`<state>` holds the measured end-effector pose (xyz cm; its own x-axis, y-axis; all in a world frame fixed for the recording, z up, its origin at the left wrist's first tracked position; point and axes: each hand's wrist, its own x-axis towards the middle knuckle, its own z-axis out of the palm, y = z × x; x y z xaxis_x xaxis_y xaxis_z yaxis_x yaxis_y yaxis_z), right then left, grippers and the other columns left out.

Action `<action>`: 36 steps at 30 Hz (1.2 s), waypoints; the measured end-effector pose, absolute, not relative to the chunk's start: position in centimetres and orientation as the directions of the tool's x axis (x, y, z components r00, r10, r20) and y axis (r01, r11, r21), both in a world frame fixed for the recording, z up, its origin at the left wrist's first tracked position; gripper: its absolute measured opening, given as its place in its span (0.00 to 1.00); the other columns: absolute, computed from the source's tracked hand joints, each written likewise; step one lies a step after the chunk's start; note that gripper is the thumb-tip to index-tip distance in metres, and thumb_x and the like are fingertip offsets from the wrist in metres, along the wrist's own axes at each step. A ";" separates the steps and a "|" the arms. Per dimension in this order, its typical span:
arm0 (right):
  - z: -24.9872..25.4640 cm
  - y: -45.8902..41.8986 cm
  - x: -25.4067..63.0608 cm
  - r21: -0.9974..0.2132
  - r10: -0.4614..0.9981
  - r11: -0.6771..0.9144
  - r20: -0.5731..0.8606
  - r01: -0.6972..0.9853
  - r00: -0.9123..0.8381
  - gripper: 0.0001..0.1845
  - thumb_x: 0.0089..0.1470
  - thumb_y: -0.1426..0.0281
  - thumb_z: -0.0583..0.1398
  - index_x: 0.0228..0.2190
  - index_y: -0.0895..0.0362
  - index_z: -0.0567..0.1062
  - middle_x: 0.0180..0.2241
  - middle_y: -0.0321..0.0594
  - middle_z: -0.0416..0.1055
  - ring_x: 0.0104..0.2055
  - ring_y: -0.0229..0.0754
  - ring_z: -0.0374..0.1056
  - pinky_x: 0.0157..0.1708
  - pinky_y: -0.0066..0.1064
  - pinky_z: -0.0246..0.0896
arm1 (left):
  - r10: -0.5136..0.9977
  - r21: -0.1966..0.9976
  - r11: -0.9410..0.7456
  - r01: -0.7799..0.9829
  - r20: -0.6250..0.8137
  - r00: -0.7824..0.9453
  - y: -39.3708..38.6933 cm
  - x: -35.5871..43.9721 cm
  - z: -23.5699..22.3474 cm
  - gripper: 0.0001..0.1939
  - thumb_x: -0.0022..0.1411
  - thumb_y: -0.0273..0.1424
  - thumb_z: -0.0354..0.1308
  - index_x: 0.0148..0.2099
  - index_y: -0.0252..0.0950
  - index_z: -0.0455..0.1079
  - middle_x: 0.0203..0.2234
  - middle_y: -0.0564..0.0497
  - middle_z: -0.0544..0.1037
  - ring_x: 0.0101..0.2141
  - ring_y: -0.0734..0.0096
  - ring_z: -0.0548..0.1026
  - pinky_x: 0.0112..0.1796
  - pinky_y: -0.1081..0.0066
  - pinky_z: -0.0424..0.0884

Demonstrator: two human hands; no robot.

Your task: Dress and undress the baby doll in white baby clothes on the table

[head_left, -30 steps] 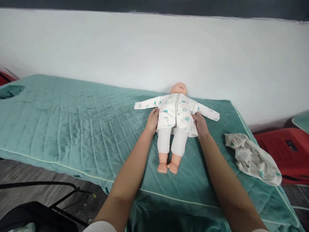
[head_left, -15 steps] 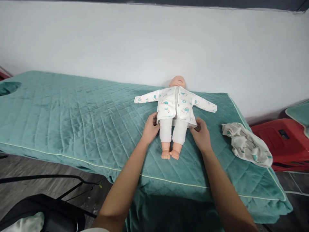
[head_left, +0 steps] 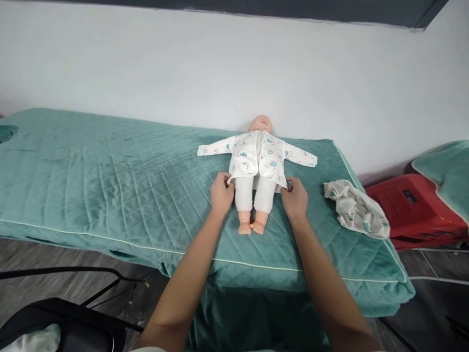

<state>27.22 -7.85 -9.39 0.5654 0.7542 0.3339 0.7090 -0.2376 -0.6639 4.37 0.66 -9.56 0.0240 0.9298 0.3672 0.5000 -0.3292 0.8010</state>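
A baby doll (head_left: 261, 123) lies on its back on a teal quilted bed (head_left: 110, 171), head toward the wall. It wears a white printed jacket (head_left: 256, 159) with sleeves spread out and white trousers (head_left: 254, 194). My left hand (head_left: 221, 194) is closed, pinching the jacket's lower left hem beside the doll's hip. My right hand (head_left: 294, 198) is closed too, pinching the lower right hem. Both forearms reach in from the bottom of the view.
A crumpled printed garment (head_left: 355, 209) lies on the bed to the right of the doll. A red box (head_left: 414, 208) stands on the floor at the right. A white wall runs behind the bed. A black frame and bag (head_left: 66, 322) sit at the lower left.
Both hands slid down from the doll's sides at chest level to the jacket's bottom hem and closed on its corners. The view shifted slightly right.
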 end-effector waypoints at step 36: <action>-5.8 -11.5 35.7 -0.776 0.887 -0.150 0.168 0.613 0.430 0.16 0.57 0.57 0.58 0.31 0.57 0.76 0.35 0.46 0.75 0.39 0.47 0.70 0.46 0.41 0.66 | 0.955 0.964 -0.216 -0.156 0.176 -0.239 1.4 3.3 -9.0 0.21 0.66 0.44 0.52 0.26 0.39 0.52 0.15 0.61 0.55 0.17 0.80 0.55 0.20 0.73 0.53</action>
